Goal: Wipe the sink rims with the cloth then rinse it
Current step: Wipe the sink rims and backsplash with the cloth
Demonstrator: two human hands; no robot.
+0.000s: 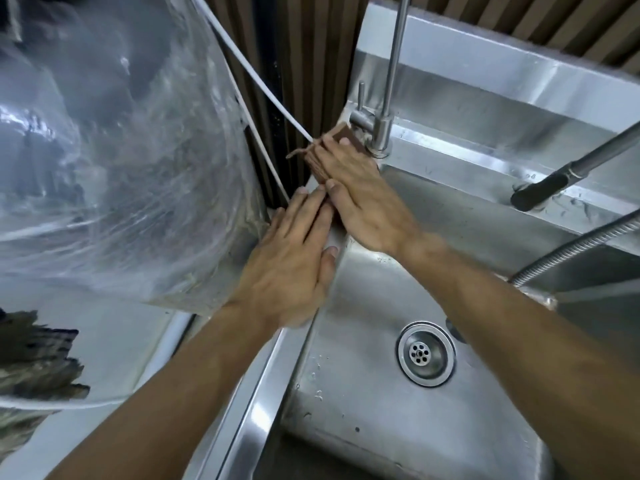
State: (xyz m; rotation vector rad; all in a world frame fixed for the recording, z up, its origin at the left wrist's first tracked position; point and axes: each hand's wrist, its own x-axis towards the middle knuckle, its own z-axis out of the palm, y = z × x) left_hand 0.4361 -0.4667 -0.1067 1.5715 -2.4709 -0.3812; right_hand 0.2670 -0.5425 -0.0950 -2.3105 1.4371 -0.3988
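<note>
A brown cloth (341,136) lies on the left rim (256,410) of the steel sink, at its far corner beside the tap base. My right hand (360,199) lies flat on the cloth with straight fingers and presses it to the rim. Most of the cloth is hidden under that hand. Just behind it, my left hand (294,265) rests flat on the same rim with its fingers straight, its thumb over the inner edge of the basin. The two hands touch at the fingertips.
A tall steel tap (388,98) stands at the back left corner. A black spray head (543,188) on a coiled hose (571,251) hangs over the basin's right side. A bulky clear plastic bag (114,161) and white cables (249,81) crowd the left. The drain (426,353) sits in the basin floor.
</note>
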